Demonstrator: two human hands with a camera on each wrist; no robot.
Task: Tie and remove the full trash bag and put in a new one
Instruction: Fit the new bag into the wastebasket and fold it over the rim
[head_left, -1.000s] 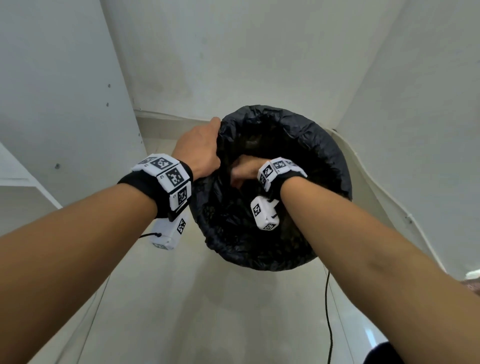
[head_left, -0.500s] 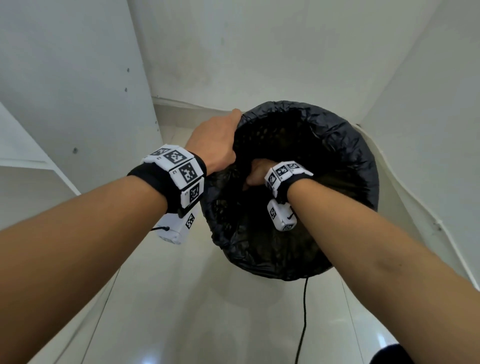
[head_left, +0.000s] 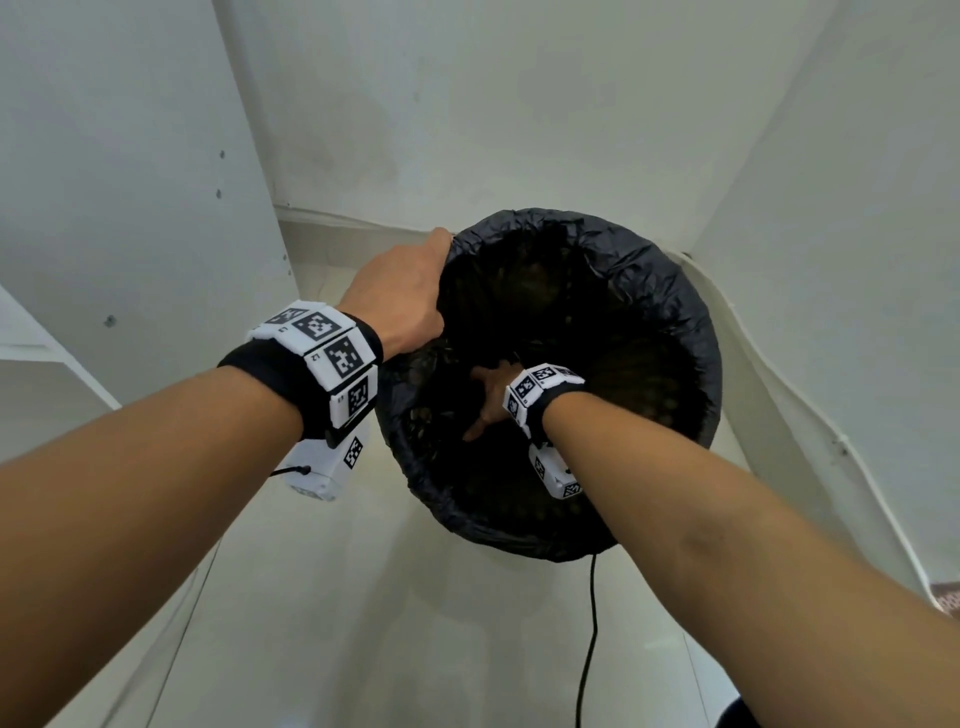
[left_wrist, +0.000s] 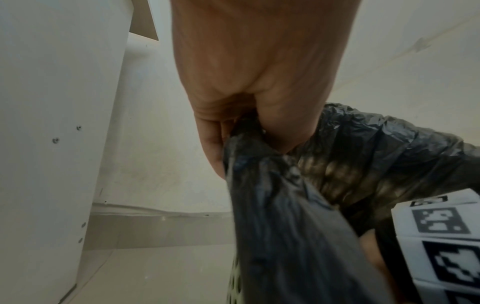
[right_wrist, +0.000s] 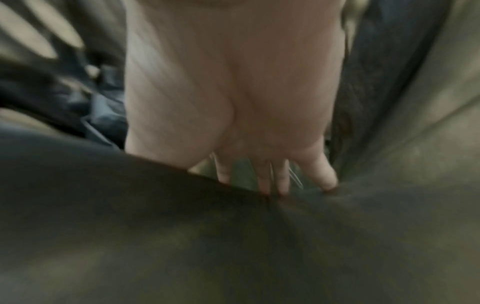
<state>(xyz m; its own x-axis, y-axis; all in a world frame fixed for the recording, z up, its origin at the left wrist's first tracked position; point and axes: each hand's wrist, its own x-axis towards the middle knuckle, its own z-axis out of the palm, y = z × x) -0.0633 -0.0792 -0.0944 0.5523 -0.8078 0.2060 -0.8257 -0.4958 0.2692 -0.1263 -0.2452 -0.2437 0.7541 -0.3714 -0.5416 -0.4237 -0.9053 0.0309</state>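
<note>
A round bin lined with a black trash bag (head_left: 649, 291) stands in the corner of the room. My left hand (head_left: 400, 296) grips the bag's edge at the bin's left rim; in the left wrist view the bunched black plastic (left_wrist: 259, 164) is pinched between thumb and fingers of my left hand (left_wrist: 246, 115). My right hand (head_left: 491, 402) reaches down inside the bag. In the blurred right wrist view my right hand (right_wrist: 259, 160) has straight, spread fingers that press down on the bag's black plastic (right_wrist: 182, 236) low in the bin. A perforated bin wall (left_wrist: 235, 279) shows under the plastic.
White walls close in behind and to the right of the bin. A white cabinet side (head_left: 104, 208) stands on the left. A black cable (head_left: 589, 634) runs across the pale floor in front of the bin.
My right hand has gone deeper into the bag, and the view has shifted so the bin sits further right. My left hand keeps its hold on the rim.
</note>
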